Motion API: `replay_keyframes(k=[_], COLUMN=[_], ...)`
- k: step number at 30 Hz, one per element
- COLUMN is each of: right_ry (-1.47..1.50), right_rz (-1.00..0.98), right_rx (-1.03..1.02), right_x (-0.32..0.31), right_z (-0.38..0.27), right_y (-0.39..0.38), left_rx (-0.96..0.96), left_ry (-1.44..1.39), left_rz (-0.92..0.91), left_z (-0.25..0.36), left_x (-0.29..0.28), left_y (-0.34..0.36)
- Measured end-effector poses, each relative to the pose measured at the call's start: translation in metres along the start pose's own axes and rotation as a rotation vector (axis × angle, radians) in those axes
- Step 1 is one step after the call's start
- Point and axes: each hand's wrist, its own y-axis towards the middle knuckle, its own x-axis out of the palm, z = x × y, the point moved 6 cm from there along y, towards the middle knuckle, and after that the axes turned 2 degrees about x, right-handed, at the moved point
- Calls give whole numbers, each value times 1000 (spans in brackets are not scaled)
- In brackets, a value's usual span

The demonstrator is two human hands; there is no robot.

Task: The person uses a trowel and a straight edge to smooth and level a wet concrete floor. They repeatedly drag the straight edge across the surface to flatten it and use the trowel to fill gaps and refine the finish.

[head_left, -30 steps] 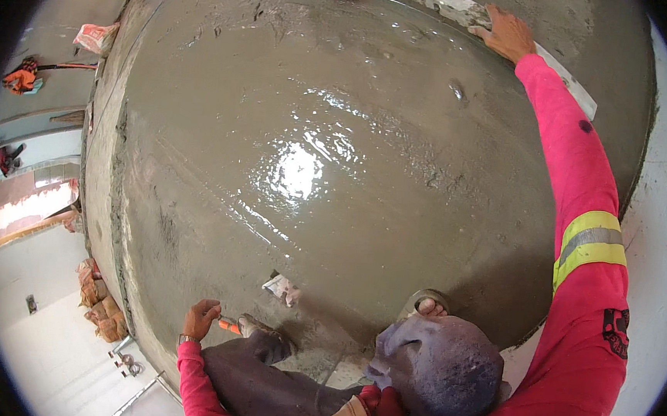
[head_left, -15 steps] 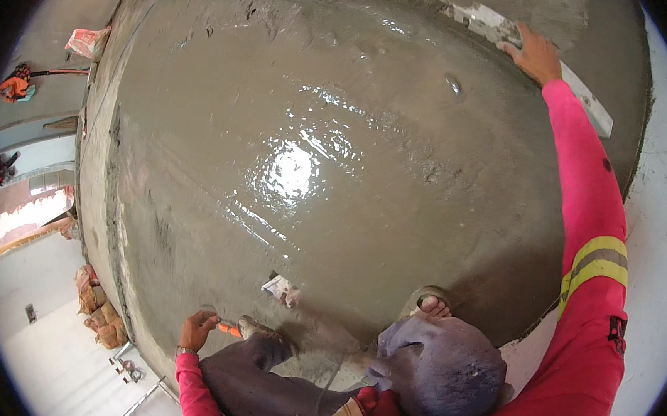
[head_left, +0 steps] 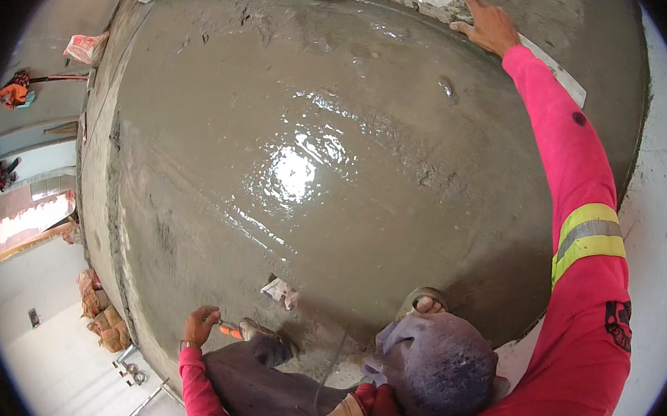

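Working the pale board (head_left: 563, 73) over the wet cement (head_left: 200, 121) looks to be the step in hand. By the cement's near-left edge, the left hand (head_left: 200, 325) curls beside an orange handle (head_left: 230, 331); I cannot tell whether its grip closes on it. Along the far edge lies the board, and toward the far-right corner the right hand (head_left: 491, 27) holds it, thumb and fingers straddling it. The next move seems to call for even pressure.

Bright pink sleeves (head_left: 537, 122); the right bears a yellow-and-silver band (head_left: 590, 240), a dark spot (head_left: 579, 118) and black print (head_left: 618, 324). Bare hands (head_left: 491, 29), left wristband (head_left: 189, 345). Dark greyish trousers (head_left: 268, 375), knee mottled.
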Motion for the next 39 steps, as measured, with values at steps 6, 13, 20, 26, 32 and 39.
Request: replay_keyframes(k=[6, 13, 20, 26, 32, 39], right_ry=[-15, 56, 74, 87, 58, -7], right_rz=[7, 17, -39, -134, 44, 176], right_rx=[-18, -83, -55, 84, 38, -3], right_x=[-18, -15, -12, -18, -6, 0], right_z=[-1, 17, 27, 16, -6, -21], right_y=[-36, -58, -89, -99, -56, -8], left_rx=[9, 53, 76, 100, 56, 32], left_ry=[-10, -5, 17, 55, 12, 25], left_rz=[-6, 5, 5, 2, 12, -4], left_z=[-2, -6, -6, 0, -10, 11], left_x=[-1, -5, -4, -6, -7, -3], left_y=[0, 6, 10, 5, 6, 7])
